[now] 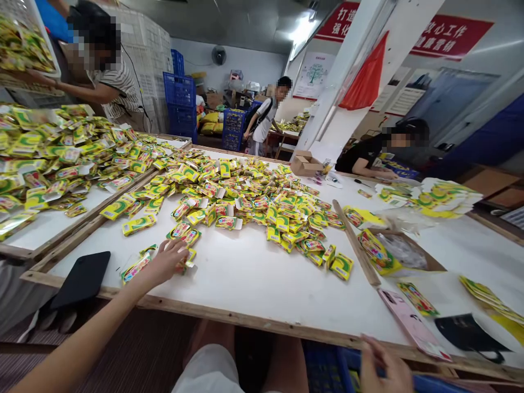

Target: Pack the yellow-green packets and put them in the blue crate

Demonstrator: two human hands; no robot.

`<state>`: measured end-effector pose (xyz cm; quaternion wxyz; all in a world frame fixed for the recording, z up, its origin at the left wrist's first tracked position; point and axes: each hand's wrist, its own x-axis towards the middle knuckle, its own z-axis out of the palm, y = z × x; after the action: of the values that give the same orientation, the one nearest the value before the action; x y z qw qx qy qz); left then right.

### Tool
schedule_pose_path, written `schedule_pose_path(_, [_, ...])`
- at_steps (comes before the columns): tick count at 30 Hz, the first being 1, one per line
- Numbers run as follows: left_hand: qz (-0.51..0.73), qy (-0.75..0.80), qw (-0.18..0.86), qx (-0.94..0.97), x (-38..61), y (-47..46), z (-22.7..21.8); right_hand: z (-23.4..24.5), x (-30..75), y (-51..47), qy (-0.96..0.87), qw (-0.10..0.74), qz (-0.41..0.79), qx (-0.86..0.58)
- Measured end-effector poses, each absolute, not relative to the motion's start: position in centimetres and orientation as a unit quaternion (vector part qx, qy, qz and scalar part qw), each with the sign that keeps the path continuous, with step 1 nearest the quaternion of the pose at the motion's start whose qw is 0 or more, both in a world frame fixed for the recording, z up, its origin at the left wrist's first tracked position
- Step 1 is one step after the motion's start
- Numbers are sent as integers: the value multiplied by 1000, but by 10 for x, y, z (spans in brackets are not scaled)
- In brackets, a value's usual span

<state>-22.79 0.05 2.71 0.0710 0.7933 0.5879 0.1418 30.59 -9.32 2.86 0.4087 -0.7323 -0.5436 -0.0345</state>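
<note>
My left hand [167, 261] reaches out over the white table [254, 278], fingers curled on a small yellow-green packet [189, 256] at the near edge of a big spread of such packets [249, 199]. Another loose packet [136, 266] lies just left of that hand. My right hand [382, 368] is low at the table's front edge, over a blue crate [327, 371], fingers partly bent; what it holds, if anything, is hidden.
A black phone [82, 279] lies at the front left. A wooden strip [355, 243] divides the table; right of it stand a cardboard box [403, 254], a pink phone [409, 322] and flat packets. Other people work at the left, back and right.
</note>
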Motion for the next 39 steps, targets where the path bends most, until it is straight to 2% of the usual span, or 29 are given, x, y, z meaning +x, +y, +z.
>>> schedule_pose_path(4, [365, 604, 250, 663, -169, 1, 32, 23, 218, -70, -565, 461, 132, -672])
schedule_pose_path(6, [485, 545, 374, 572, -127, -5, 27, 21, 180, -61, -585, 477, 215, -619])
schedule_pose_path(8, [537, 488, 449, 521, -88, -12, 19, 20, 148, -51, -603, 492, 289, -557])
schedule_pose_path(11, [533, 437, 508, 517, -47, -21, 9, 16, 119, -38, -602, 510, 371, -489])
schedule_pose_path(17, [483, 439, 521, 551, -38, -21, -3, 5, 116, -23, -606, 469, 444, -466])
schedule_pose_path(28, [495, 478, 489, 536, -37, -14, -7, 2, 117, 3, -613, 471, 415, -479])
schedule_pose_path(32, [520, 444, 532, 499, -36, -6, -8, -13, 118, 10, -585, 496, 439, -468])
schedule_pose_path(35, [498, 431, 562, 501, -40, -3, -13, -19, 122, 11, -596, 470, 456, -465])
schedule_pose_path(39, [483, 466, 520, 528, -43, -4, -13, -12, 124, 8, -618, 451, 447, -464])
